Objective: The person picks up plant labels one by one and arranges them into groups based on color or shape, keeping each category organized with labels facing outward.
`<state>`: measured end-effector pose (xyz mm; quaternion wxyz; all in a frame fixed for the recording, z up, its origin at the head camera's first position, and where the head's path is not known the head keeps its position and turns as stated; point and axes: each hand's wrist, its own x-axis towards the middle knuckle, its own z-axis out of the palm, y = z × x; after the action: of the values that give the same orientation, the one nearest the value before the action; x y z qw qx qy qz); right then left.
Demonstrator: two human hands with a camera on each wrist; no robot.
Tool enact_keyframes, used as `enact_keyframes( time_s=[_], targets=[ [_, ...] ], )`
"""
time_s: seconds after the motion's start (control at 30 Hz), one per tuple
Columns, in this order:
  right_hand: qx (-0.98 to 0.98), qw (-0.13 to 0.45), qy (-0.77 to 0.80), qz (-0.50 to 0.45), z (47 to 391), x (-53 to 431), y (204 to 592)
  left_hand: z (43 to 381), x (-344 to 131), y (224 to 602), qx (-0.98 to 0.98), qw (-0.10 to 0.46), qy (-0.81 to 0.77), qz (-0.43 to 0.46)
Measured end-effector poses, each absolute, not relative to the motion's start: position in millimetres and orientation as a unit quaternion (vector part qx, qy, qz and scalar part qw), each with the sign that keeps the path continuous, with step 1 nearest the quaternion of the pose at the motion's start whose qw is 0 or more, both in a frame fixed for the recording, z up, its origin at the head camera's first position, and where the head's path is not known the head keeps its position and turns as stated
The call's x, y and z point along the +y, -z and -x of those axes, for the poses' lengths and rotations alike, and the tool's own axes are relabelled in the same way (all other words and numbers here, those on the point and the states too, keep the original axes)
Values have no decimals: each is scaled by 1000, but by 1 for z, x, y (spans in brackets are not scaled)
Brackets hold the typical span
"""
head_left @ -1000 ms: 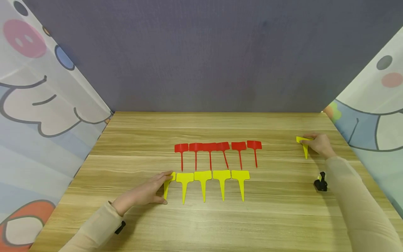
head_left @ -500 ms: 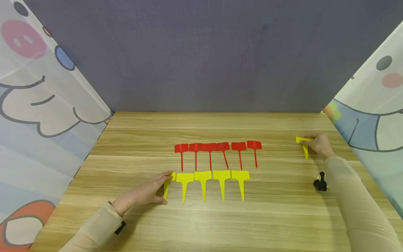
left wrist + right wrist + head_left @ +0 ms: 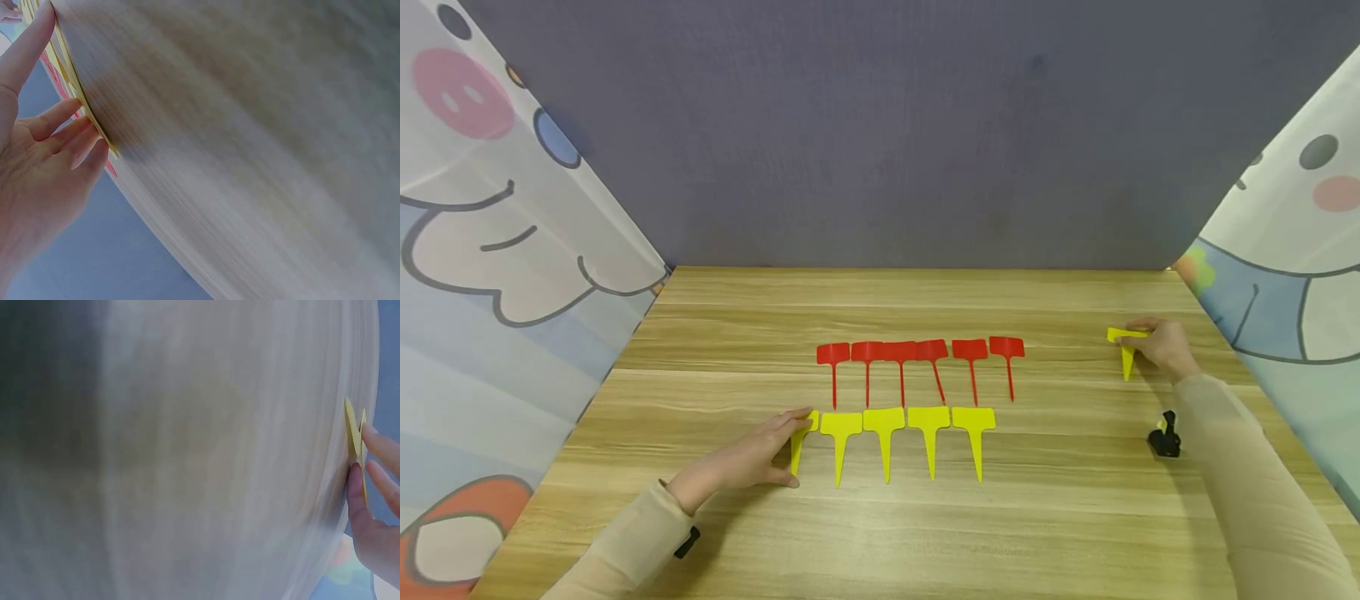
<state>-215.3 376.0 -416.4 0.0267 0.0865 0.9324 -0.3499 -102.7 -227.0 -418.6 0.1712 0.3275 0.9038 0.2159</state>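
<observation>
My left hand (image 3: 741, 457) rests at the left end of the near row of yellow T-shaped plant labels (image 3: 841, 423). Its fingers touch the head of the leftmost yellow label (image 3: 797, 450), which they partly cover, while the thumb is by the stem's tip. Fairly straight fingers (image 3: 59, 119) show along the label's edge in the left wrist view. Off to the right, my right hand (image 3: 1161, 343) pinches another yellow plant label (image 3: 1127, 362) by its head, stem pointing toward me. Behind the yellow row lies a row of red plant labels (image 3: 970, 348), stems toward me.
The wooden table (image 3: 880, 542) ends at a grey panel (image 3: 880, 133) at the back. Cartoon-printed sheets (image 3: 490, 250) stand along both sides. A small black device (image 3: 1165, 437) is by the right forearm, and another black piece (image 3: 687, 542) shows under the left sleeve.
The stem of the label in my right hand has swung slightly to the left. My left hand and the two rows stay as they were.
</observation>
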Motion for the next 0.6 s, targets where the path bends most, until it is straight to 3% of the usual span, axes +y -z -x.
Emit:
enact_keyframes(
  time_s=[0.3, 0.6],
  targets=[
    [919, 49, 376, -106, 214, 374, 415, 103, -227, 418, 904, 171, -215, -329],
    [910, 25, 394, -125, 210, 373, 418, 103, -227, 419, 905, 168, -211, -329]
  ],
)
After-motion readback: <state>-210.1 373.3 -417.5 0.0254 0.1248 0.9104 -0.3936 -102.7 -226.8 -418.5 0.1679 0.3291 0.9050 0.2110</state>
